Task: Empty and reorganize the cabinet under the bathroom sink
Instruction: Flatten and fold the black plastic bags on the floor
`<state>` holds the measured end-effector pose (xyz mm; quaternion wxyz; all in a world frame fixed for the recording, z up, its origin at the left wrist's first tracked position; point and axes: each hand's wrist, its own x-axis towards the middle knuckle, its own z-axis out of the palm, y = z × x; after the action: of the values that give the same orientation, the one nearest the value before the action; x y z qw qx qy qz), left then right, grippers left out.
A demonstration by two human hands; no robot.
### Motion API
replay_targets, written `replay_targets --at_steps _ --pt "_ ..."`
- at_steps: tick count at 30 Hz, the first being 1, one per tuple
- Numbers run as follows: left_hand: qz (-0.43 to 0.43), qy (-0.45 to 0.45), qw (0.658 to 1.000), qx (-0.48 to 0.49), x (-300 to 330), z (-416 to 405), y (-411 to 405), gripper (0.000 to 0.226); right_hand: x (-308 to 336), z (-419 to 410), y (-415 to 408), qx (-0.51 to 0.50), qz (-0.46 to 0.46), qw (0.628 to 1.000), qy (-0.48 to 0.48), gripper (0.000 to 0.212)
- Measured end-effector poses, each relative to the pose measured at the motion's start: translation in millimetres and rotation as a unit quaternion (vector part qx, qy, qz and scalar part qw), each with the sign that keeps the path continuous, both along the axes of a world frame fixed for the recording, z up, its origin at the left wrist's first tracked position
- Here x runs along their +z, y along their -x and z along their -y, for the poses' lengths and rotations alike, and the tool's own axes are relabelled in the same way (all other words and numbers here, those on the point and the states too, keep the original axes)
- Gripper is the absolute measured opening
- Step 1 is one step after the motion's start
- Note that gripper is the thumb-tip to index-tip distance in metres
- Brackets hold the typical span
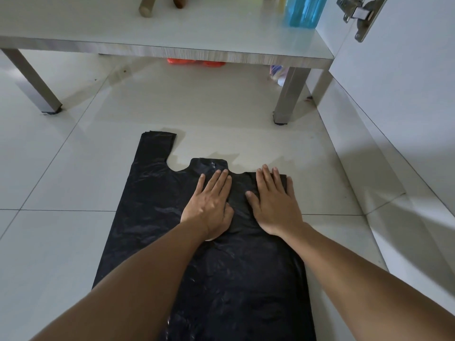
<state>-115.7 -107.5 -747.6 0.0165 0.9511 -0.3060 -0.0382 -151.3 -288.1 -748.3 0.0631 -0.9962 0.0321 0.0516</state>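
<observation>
On the pale tiled floor (73, 168) before the low white cabinet shelf (172, 43), a crinkled black plastic carrier bag (147, 205) lay flat, both the left hand (209, 203) and right hand (274, 205) pressing it with straight fingers, gripping nothing.

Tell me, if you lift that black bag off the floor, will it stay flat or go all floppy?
Probably floppy: the black plastic bag looks thin and crinkled, lying flat under the left hand and right hand. It likely weighs little. Its shiny surface may slide on the glossy floor tiles.
</observation>
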Motion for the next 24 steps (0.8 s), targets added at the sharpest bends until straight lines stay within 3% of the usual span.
replay_targets --at_steps 5,9,12,16,24 --pt "-0.022 0.009 1.0 -0.011 6 -12 -6 0.083 1 -3 -3 -0.004 -0.006 1.0 0.015 0.076" --pt "0.001 0.047 0.992 0.121 13 -51 -35 0.063 -1 -2 -4 -0.002 -0.013 0.999 0.036 0.082" --pt "0.03 0.109 0.949 0.295 19 -78 -68 0.051 -5 0 -5 -0.004 -0.009 0.998 0.055 0.086" --pt "-0.04 0.139 0.883 0.447 33 -97 -101 0.047 -5 0 -5 -0.006 -0.018 0.998 0.06 0.088" --pt "-0.125 0.249 0.836 0.474 46 -112 -132 0.056 -5 -1 -6 -0.013 -0.015 0.998 0.066 0.088"
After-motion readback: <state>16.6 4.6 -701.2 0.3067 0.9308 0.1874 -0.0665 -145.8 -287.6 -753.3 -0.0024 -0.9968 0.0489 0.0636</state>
